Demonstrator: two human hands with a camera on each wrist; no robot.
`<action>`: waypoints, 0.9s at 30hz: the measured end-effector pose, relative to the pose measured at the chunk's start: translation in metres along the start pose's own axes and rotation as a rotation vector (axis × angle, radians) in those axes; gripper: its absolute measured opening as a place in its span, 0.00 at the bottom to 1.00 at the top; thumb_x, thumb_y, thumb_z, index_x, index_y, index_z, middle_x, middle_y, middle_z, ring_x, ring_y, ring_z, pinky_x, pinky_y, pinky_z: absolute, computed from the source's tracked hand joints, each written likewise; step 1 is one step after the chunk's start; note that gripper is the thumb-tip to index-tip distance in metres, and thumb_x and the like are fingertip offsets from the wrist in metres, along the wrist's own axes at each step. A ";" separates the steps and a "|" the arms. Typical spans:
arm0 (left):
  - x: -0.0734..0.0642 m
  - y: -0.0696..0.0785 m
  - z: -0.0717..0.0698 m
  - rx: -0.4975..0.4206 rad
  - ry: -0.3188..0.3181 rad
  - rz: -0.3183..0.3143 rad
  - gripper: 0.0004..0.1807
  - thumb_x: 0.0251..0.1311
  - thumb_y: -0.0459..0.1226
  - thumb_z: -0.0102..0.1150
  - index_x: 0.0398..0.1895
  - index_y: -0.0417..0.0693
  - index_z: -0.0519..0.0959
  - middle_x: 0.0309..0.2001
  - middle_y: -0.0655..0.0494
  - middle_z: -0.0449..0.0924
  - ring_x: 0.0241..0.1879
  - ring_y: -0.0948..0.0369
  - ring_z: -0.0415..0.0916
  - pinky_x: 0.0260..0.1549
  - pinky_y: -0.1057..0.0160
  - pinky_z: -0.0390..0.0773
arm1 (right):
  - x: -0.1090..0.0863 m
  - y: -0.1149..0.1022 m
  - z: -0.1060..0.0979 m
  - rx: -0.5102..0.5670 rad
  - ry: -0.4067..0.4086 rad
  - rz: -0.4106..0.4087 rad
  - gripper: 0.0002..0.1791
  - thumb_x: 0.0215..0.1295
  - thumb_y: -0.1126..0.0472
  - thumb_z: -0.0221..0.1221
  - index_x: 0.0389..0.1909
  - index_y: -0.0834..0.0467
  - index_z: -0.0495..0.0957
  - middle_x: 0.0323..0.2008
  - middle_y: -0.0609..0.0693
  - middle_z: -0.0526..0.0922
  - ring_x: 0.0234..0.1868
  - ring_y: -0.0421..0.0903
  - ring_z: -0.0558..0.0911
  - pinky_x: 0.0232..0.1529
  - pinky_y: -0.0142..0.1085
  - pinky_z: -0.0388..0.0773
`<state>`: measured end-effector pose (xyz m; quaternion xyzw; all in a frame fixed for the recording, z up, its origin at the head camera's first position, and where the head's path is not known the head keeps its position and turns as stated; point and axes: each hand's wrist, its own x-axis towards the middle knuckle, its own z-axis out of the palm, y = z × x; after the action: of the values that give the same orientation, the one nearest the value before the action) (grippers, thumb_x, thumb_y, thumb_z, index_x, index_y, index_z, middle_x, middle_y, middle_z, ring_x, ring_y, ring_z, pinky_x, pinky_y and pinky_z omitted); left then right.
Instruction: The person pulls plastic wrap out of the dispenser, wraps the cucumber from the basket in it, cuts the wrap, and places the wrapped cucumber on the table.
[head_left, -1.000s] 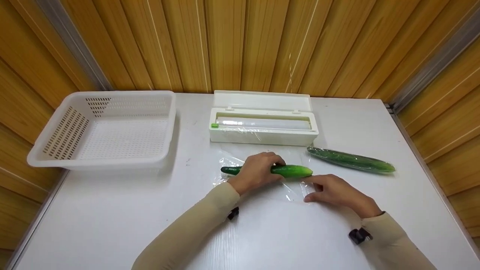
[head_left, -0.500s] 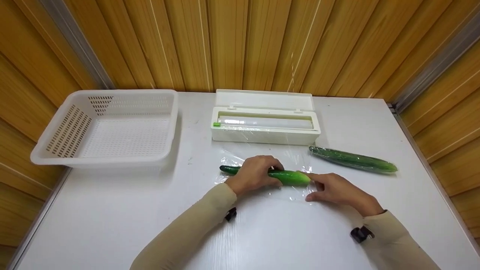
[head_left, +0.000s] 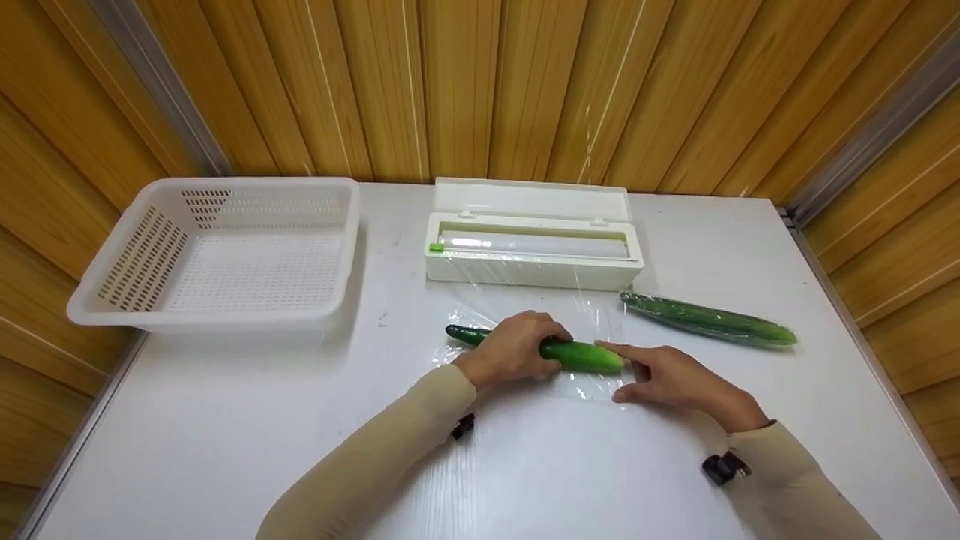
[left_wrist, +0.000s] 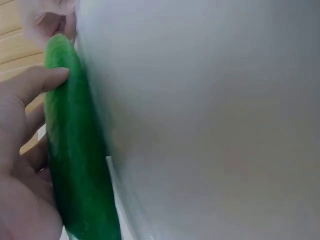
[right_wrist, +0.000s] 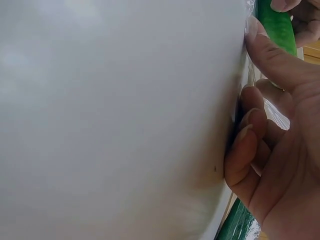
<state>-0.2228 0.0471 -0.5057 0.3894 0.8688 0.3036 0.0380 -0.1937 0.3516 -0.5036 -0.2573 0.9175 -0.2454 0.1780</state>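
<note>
We see a green cucumber [head_left: 581, 356] on clear film [head_left: 589, 388] on a white table [head_left: 600, 480], gripped mid-length by the left hand [head_left: 516, 346]. The right hand [head_left: 664, 377], thumb and forefinger apart, rests by the cucumber's pale end. Beyond: an open wrap box [head_left: 536, 272]; rightward, a wrapped cucumber [head_left: 709, 321]; leftward, a basket [head_left: 210, 319].

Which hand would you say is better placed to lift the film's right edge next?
Probably the right hand: it is at the right edge of the film, while the left hand grips a cucumber.
</note>
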 end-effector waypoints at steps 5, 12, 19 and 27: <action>0.003 0.003 0.003 0.025 -0.015 0.051 0.21 0.61 0.38 0.74 0.58 0.49 0.87 0.50 0.57 0.86 0.51 0.61 0.80 0.56 0.67 0.76 | -0.001 0.000 0.000 0.018 -0.003 -0.005 0.44 0.63 0.41 0.74 0.79 0.45 0.70 0.24 0.40 0.72 0.26 0.37 0.70 0.30 0.34 0.68; 0.006 0.000 0.005 -0.013 -0.005 0.015 0.22 0.62 0.40 0.78 0.59 0.49 0.87 0.49 0.58 0.87 0.49 0.63 0.80 0.57 0.67 0.75 | -0.001 0.000 -0.001 0.020 0.009 0.006 0.45 0.62 0.41 0.75 0.79 0.45 0.71 0.24 0.40 0.72 0.26 0.38 0.70 0.30 0.35 0.68; 0.002 -0.003 0.004 -0.030 0.054 -0.056 0.21 0.58 0.46 0.81 0.53 0.50 0.89 0.46 0.60 0.89 0.43 0.65 0.82 0.52 0.65 0.77 | -0.003 -0.001 0.001 0.036 0.037 -0.005 0.45 0.63 0.44 0.75 0.79 0.47 0.69 0.26 0.40 0.74 0.27 0.38 0.71 0.31 0.35 0.69; 0.001 -0.003 0.004 -0.073 0.063 -0.078 0.23 0.58 0.46 0.81 0.54 0.48 0.89 0.46 0.58 0.89 0.45 0.65 0.81 0.52 0.66 0.77 | -0.008 -0.010 0.009 0.017 0.179 -0.003 0.50 0.57 0.50 0.80 0.75 0.55 0.63 0.41 0.45 0.78 0.37 0.42 0.78 0.39 0.39 0.77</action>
<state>-0.2243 0.0480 -0.5104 0.3438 0.8725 0.3453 0.0367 -0.1792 0.3453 -0.5034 -0.2343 0.9272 -0.2756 0.0970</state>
